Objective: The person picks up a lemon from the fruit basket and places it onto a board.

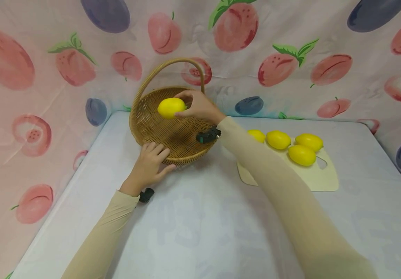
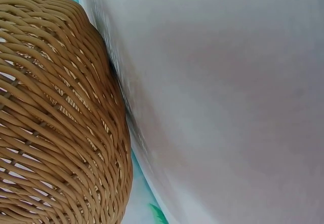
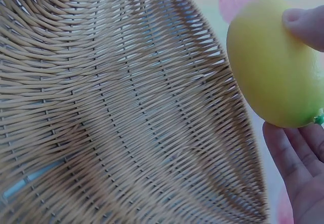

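A yellow lemon (image 1: 171, 108) is pinched between the thumb and fingers of my right hand (image 1: 200, 105), over the opening of a brown wicker basket (image 1: 172, 145). The right wrist view shows the same lemon (image 3: 276, 62) beside the woven basket wall (image 3: 126, 97), thumb on one side and fingertips on the other. My left hand (image 1: 149, 166) holds the front left rim of the basket, fingers over the edge and thumb outside. Only the basket's woven outside (image 2: 55, 112) shows in the left wrist view; the hand itself is out of that frame. No fruit shows inside the basket.
Several lemons (image 1: 302, 155) lie on a cream cutting board (image 1: 320, 180) to the right, partly hidden by my right sleeve (image 1: 277, 178). The basket's tall arched handle (image 1: 151, 73) stands up at its left and back. A fruit-print cloth (image 1: 235, 73) hangs behind the white table (image 1: 200, 232).
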`<state>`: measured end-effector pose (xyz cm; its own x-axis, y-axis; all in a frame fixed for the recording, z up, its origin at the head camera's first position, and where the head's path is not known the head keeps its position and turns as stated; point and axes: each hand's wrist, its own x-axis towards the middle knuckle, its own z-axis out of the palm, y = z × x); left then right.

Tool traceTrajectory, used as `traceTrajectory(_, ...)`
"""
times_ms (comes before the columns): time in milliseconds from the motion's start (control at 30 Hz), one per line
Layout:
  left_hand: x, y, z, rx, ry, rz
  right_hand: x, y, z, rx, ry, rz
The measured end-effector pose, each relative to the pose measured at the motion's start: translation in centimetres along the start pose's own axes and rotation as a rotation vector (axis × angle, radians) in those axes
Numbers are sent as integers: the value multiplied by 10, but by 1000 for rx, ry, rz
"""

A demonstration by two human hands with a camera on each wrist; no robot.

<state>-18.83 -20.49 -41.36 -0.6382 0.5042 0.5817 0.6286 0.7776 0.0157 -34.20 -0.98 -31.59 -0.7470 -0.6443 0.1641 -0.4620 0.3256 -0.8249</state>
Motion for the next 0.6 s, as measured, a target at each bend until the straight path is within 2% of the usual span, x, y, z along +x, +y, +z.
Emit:
traceTrajectory(133, 0, 0, 0, 6, 11, 3, -10, -5, -8, -46, -1, -18)
traceTrajectory(400, 0, 0, 1, 8, 26, 6, -36, -13, -19, 7, -32, -34)
traceTrajectory(600, 0, 1, 1, 14, 26, -6, -57, -15, -29, -34, -35, -41)
